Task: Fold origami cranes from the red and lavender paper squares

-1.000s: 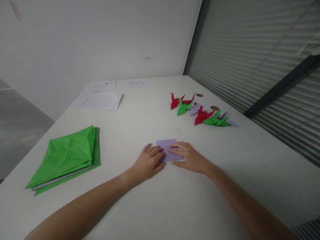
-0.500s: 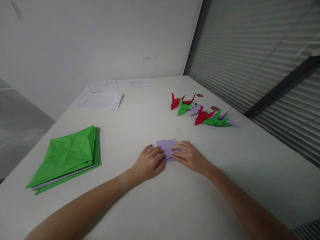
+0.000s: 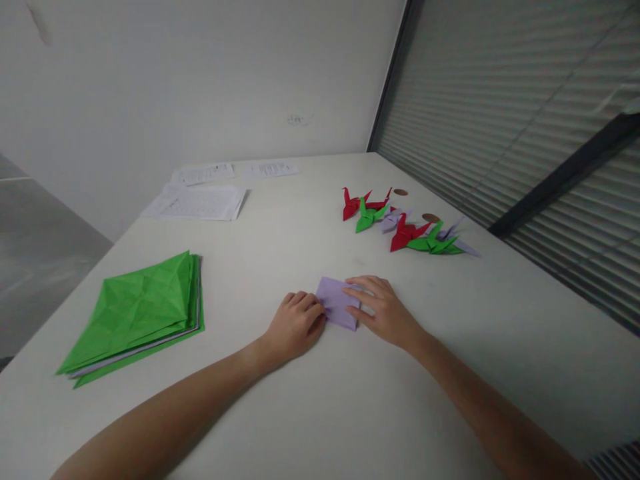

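A small folded square of purple origami paper point(image 3: 338, 303) lies on the white table between my two hands, turned slightly askew. My left hand point(image 3: 299, 325) is curled at the paper's left edge, thumb and fingers pinching that side. Over the right side, my right hand point(image 3: 383, 308) rests with its fingers stretched and spread, the fingertips touching the paper. The paper's lower right corner shows layered folds.
A stack of green and purple creased paper point(image 3: 145, 300) sits at the left. Several red, green and purple paper cranes point(image 3: 406, 233) stand at the right, near round brown table holes point(image 3: 431, 218). Printed sheets point(image 3: 203, 202) lie at the back left; window blinds point(image 3: 500, 100) border the right.
The purple paper has turned a little clockwise. My left fingers have drawn back from its top and curled at its left edge, while the right fingers have spread apart.
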Tool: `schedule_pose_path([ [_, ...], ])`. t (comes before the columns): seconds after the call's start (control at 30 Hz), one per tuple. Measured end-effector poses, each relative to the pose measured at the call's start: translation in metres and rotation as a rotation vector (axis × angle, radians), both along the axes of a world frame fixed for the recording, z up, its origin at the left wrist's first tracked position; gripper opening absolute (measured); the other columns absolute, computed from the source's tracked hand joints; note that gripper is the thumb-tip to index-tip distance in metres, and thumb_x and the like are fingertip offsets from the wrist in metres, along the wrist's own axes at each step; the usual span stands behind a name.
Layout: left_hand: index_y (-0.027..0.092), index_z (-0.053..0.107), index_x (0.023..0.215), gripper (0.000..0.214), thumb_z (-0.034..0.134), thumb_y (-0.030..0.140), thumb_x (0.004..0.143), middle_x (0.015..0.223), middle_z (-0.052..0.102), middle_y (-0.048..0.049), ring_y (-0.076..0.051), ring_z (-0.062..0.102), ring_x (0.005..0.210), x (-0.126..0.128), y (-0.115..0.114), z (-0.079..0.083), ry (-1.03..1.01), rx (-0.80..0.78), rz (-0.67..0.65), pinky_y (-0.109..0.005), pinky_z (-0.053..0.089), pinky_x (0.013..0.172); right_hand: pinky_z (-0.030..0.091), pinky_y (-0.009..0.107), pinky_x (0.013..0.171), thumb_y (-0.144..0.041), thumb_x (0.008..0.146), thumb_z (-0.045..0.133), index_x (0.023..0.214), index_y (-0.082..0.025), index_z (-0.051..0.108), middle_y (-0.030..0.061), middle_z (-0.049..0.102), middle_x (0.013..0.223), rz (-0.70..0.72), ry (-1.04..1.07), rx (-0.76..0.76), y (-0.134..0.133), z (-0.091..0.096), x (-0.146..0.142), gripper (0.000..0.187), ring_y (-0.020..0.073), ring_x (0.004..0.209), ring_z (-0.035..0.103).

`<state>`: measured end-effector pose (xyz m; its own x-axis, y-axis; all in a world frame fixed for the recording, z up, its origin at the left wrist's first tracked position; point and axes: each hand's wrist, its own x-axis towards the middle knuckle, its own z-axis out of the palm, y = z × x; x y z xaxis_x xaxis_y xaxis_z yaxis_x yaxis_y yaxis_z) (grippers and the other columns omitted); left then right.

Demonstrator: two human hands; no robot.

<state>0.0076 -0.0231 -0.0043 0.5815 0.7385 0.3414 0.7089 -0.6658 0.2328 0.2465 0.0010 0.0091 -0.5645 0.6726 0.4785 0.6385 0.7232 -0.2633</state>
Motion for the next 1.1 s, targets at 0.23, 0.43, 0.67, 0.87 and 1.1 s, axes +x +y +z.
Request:
schedule_pose_path([
  [0.23, 0.020, 0.065, 0.095, 0.012, 0.054, 0.024, 0.093, 0.098, 0.065, -0.0062, -0.021, 0.058, 0.092, -0.001, -0.001, -0.001, -0.008, -0.011, -0.012, -0.036, 0.044, 0.082, 0.046, 0.049, 0.097, -0.027, 0.096, 0.049, 0.121, -0.022, 0.064, 0.0096, 0.068, 0.120, -0.108, -0.016, -0.174, 0.007, -0.013, 0.003, 0.030, 0.0264, 0.112, 0.059],
  [0.43, 0.019, 0.065, 0.095, 0.014, 0.055, 0.029, 0.091, 0.100, 0.065, -0.0076, -0.022, 0.060, 0.094, -0.001, -0.002, -0.001, -0.029, -0.018, -0.023, -0.038, 0.044, 0.084, 0.049, 0.045, 0.097, -0.011, 0.087, 0.047, 0.114, -0.020, 0.069, 0.0107, 0.070, 0.112, -0.163, 0.166, -0.216, 0.012, -0.017, 0.005, 0.036, 0.0245, 0.107, 0.062],
  [0.67, 0.020, 0.058, 0.118, 0.047, 0.058, 0.055, 0.087, 0.108, 0.064, -0.0108, -0.026, 0.060, 0.097, -0.002, -0.004, 0.003, -0.057, -0.018, -0.045, -0.042, 0.045, 0.086, 0.056, 0.030, 0.071, -0.006, 0.080, 0.048, 0.098, -0.023, 0.074, 0.0085, 0.064, 0.105, -0.060, 0.377, -0.347, 0.009, -0.009, 0.005, 0.036, 0.0182, 0.093, 0.065],
  [0.87, 0.018, 0.048, 0.132, 0.066, 0.056, 0.064, 0.085, 0.119, 0.060, -0.0156, -0.029, 0.058, 0.110, -0.005, -0.005, 0.001, -0.118, 0.057, -0.078, -0.046, 0.043, 0.094, 0.054, 0.033, 0.076, -0.017, 0.088, 0.058, 0.094, -0.023, 0.073, 0.0060, 0.069, 0.092, 0.076, 0.399, -0.239, 0.004, 0.004, -0.001, 0.017, 0.0188, 0.088, 0.064],
  [1.1, 0.030, 0.053, 0.132, 0.047, 0.050, 0.051, 0.090, 0.130, 0.060, -0.0087, -0.031, 0.047, 0.131, -0.008, -0.021, -0.002, -0.104, 0.356, -0.284, -0.054, 0.023, 0.112, 0.048, 0.028, 0.056, -0.030, 0.087, 0.062, 0.086, -0.020, 0.068, 0.0023, 0.064, 0.071, -0.189, 0.541, -0.152, 0.003, 0.006, -0.001, 0.012, 0.0152, 0.061, 0.057],
])
